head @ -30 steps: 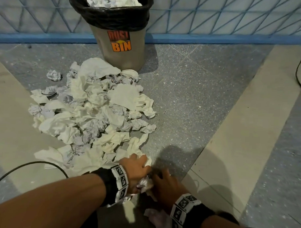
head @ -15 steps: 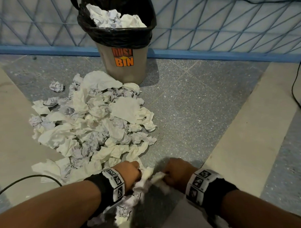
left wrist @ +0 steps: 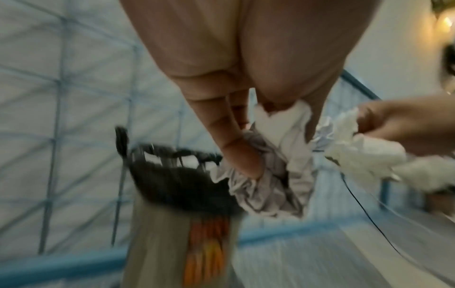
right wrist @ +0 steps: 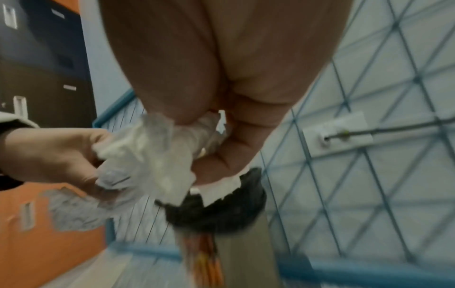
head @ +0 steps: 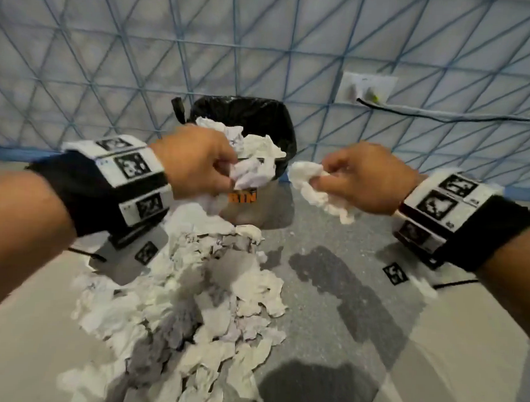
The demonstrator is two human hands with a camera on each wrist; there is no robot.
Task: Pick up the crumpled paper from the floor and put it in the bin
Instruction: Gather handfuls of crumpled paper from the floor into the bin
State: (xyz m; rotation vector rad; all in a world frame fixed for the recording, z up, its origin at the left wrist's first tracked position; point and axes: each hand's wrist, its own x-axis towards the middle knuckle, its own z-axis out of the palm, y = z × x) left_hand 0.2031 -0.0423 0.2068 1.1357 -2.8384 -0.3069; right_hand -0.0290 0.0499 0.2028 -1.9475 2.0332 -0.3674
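head view only: paper pile (head: 193,312) on floor, lower centre | left hand (head: 196,162) fingers curled round crumpled paper (head: 249,173) at dustbin (head: 260,125) mouth; right hand (head: 363,177) pinches paper wad (head: 315,187), centre right

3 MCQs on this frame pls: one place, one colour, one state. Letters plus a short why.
1. Where is the paper pile?
A. on the floor in front of the dustbin
B. on a table
C. behind the dustbin

2. What colour is the liner in the dustbin?
A. blue
B. black
C. white

3. What is the right hand doing?
A. resting flat on the floor
B. hanging open, holding nothing
C. gripping a white paper wad

Key:
1 A, the heap spreads over the floor on the near side of the bin.
2 B, the bag folded over the rim is black.
3 C, fingers are curled round the wad in mid-air; the left hand likewise grips crumpled paper by the bin mouth.
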